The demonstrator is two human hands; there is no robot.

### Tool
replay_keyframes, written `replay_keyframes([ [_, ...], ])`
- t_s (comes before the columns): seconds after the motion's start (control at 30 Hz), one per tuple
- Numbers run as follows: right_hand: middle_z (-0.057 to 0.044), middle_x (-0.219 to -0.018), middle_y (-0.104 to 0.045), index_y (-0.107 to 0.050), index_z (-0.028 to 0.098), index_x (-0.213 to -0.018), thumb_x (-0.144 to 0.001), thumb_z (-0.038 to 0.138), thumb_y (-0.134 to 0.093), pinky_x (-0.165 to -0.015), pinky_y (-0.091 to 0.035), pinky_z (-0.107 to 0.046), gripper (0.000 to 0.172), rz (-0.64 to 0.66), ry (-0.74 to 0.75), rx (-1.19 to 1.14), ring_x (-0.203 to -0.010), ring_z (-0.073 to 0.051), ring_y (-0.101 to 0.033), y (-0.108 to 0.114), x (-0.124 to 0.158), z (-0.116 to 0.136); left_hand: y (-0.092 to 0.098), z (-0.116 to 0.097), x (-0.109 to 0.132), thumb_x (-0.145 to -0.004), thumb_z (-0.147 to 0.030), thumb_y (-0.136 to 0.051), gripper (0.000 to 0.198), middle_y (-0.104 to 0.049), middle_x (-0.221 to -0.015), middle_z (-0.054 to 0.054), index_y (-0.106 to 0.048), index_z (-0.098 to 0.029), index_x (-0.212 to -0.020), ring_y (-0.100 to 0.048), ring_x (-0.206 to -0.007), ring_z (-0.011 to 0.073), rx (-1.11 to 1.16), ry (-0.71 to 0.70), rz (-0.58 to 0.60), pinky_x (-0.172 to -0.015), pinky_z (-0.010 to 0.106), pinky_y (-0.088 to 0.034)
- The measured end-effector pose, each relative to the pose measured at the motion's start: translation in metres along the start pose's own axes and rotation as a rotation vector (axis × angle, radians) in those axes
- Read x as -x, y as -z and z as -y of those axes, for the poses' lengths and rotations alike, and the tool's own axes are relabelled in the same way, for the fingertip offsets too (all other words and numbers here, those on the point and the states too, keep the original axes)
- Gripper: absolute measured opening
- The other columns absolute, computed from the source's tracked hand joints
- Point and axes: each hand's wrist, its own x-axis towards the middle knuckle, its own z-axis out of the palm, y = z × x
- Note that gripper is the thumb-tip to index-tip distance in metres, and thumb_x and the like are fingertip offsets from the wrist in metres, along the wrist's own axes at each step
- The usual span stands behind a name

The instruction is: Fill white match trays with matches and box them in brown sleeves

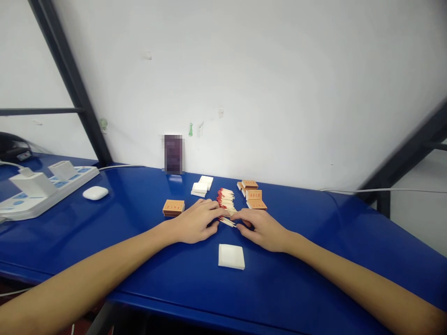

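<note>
A pile of red-tipped matches (226, 201) lies on the blue table (314, 242). My left hand (196, 221) rests at the near left of the pile, fingers curled over a few matches. My right hand (262, 228) sits at the near right, fingertips pinched on the matches between both hands. A white inner tray (231, 256) lies just in front of my hands. An orange matchbox (173, 207) sits left of my left hand. Several orange matchboxes (252, 193) are stacked behind my right hand. White trays (201, 185) lie behind the pile.
A white power strip with chargers (42, 188) and a white earbud case (95, 192) lie at the far left. A dark blurred object (173, 154) stands against the white wall. Black metal frame bars rise left and right. A cable (384, 190) runs along the back right.
</note>
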Motion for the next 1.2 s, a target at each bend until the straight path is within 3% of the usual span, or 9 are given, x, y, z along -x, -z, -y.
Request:
replay_keyframes([
  [0.4, 0.0, -0.075, -0.061, -0.066, 0.02, -0.108, -0.095, 0.023, -0.051, -0.061, -0.039, -0.026, 0.02, 0.018, -0.027, -0.056, -0.062, -0.014, -0.052, -0.0001, -0.0019, 0.0004, 0.0004, -0.0013, 0.0003, -0.092, -0.012, -0.046, 0.037, -0.06, -0.113, 0.006, -0.055, -0.023, -0.126, -0.056, -0.103, 0.0211, 0.033, -0.047, -0.017, -0.09, 0.034, -0.039],
  [1.2, 0.001, -0.07, -0.056, -0.066, 0.021, -0.106, -0.093, 0.021, -0.051, -0.062, -0.039, -0.027, 0.021, 0.017, -0.05, -0.062, -0.061, -0.014, -0.049, -0.0015, -0.0016, 0.0002, -0.0026, 0.0005, 0.0008, -0.093, -0.015, -0.048, 0.034, -0.058, -0.109, 0.006, -0.054, -0.024, -0.126, -0.055, -0.1, 0.0217, 0.011, -0.013, -0.027, -0.09, 0.036, -0.04],
])
